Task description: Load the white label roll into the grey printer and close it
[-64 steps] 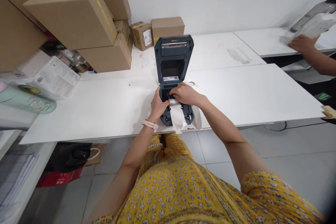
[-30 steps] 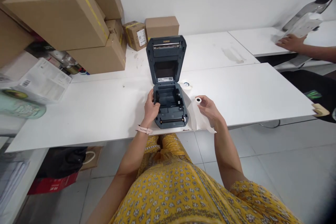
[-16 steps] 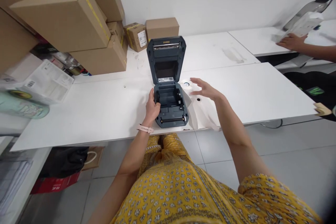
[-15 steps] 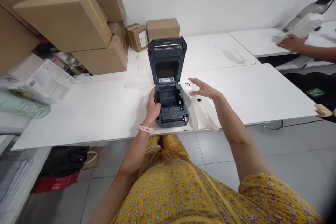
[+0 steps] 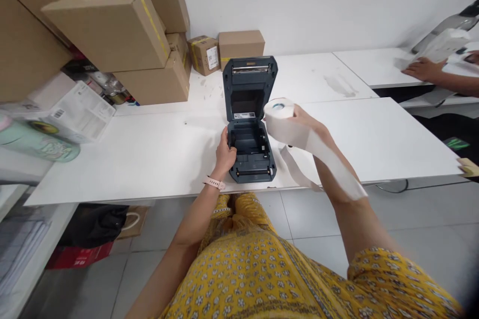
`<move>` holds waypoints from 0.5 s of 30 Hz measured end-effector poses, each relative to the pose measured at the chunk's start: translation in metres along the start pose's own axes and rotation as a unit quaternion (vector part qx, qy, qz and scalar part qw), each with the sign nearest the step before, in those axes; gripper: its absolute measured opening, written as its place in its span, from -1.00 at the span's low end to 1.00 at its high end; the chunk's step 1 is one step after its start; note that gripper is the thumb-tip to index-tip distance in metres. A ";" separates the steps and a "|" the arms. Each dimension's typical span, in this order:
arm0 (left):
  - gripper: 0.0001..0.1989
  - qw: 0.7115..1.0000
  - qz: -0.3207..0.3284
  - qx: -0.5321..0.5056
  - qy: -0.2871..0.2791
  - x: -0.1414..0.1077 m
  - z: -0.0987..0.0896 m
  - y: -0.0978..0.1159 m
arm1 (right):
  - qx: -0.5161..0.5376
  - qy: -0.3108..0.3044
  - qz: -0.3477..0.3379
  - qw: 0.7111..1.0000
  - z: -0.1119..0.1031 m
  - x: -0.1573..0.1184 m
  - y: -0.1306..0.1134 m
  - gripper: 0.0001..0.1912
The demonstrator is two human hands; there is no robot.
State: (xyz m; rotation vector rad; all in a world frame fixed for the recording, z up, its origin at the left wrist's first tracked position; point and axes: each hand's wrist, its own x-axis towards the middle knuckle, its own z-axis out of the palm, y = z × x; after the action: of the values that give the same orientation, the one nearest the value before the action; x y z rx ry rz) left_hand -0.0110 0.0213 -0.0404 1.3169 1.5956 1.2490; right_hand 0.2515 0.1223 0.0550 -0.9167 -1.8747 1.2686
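Observation:
A dark grey label printer (image 5: 251, 159) stands at the front edge of the white table, its lid (image 5: 250, 87) swung up and its roll bay bare inside. My left hand (image 5: 225, 153) grips the printer's left side, thumb over the rim. Raised just right of the lid, my right hand (image 5: 307, 122) is closed on a white roll of label paper (image 5: 277, 109). A loose strip trails from the roll over my right forearm. Under it, another white paper strip (image 5: 297, 169) lies on the table right of the printer; part of it is hidden.
Cardboard boxes (image 5: 108, 35) are stacked at the back left, with smaller ones (image 5: 241, 45) behind the printer. A mint green bottle (image 5: 41, 142) and a white box (image 5: 80, 112) stand at the left. On the far right, a co-worker's hand (image 5: 424, 69) touches a white object.
My right hand was open above the paper; now it has taken hold of the label roll and lifted it, its loose strip rising along. My left hand stays on the printer.

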 end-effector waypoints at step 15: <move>-0.06 0.999 -0.028 0.035 0.001 -0.005 -0.003 0.014 | -0.442 -0.295 0.039 0.846 0.094 0.044 -0.022 -0.18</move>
State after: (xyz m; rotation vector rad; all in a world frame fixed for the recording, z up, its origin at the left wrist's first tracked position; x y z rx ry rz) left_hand -0.0082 0.0156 -0.0267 1.3048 1.6784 1.1705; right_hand 0.1456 0.1102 0.0550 -1.1195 -3.0624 0.7100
